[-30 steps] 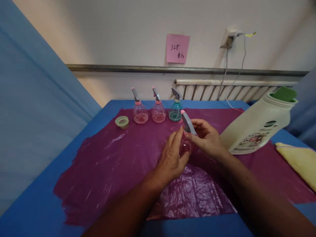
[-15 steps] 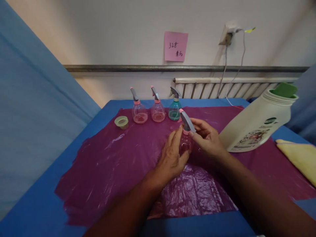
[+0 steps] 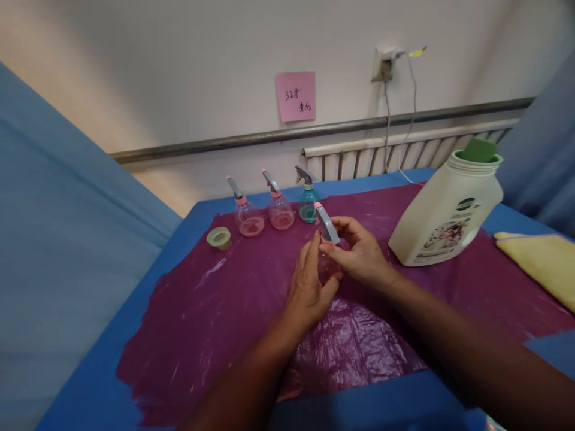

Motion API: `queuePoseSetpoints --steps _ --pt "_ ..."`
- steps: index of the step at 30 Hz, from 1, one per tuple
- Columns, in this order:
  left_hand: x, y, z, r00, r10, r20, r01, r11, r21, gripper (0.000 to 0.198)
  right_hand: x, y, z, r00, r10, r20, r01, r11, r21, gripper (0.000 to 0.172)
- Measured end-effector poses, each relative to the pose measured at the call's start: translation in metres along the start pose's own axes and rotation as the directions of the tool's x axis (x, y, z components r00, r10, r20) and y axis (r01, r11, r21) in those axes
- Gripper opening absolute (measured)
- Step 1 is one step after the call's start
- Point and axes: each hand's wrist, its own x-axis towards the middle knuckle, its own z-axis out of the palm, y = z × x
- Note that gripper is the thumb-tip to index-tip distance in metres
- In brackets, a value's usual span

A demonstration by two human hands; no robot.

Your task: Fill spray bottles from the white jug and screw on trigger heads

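A clear spray bottle (image 3: 327, 226) with a grey and pink trigger head is between my two hands over the purple plastic sheet (image 3: 193, 317). My left hand (image 3: 309, 284) wraps round the bottle's body from the left. Up at the pink collar, my right hand (image 3: 359, 251) grips with thumb and fingers. Most of the bottle's body is hidden by my hands. Behind them stand two pink spray bottles (image 3: 250, 224) (image 3: 282, 218) and a teal spray bottle (image 3: 308, 209), each with some liquid in the bottom.
A small pale-green cup (image 3: 220, 239) stands left of the bottles. To the right are a large cream jug (image 3: 444, 215) with a green piece in its mouth and a folded yellow cloth (image 3: 539, 266). Blue curtain (image 3: 81, 239) hangs at left; a cable (image 3: 386, 126) runs down the wall.
The view has tilted and shifted, so the whole scene sits differently in the picture. My hands keep nearly the same hold on the spray bottle.
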Motion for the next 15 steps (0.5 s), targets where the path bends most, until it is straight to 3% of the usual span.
queuePoseSetpoints --steps 3,6,10,15 --pt "0.0 -0.004 0.0 1.0 0.01 0.002 -0.01 1.0 0.013 0.099 -0.002 -0.002 -0.002 0.999 -0.051 -0.012 0.049 0.992 -0.118 0.034" --pt "-0.001 -0.007 0.0 1.0 0.011 0.001 -0.011 0.999 0.038 0.095 -0.004 -0.005 -0.006 0.992 -0.097 0.083 0.109 0.98 -0.167 0.021" --pt "-0.006 -0.01 0.001 1.0 0.003 0.005 -0.003 0.999 0.052 0.097 -0.006 -0.006 -0.007 0.982 -0.099 0.162 0.123 0.982 -0.145 0.023" --pt "-0.011 -0.016 -0.002 0.998 -0.058 -0.023 0.06 0.994 0.093 0.093 0.002 -0.005 -0.007 0.993 -0.096 0.067 0.105 0.982 -0.16 0.022"
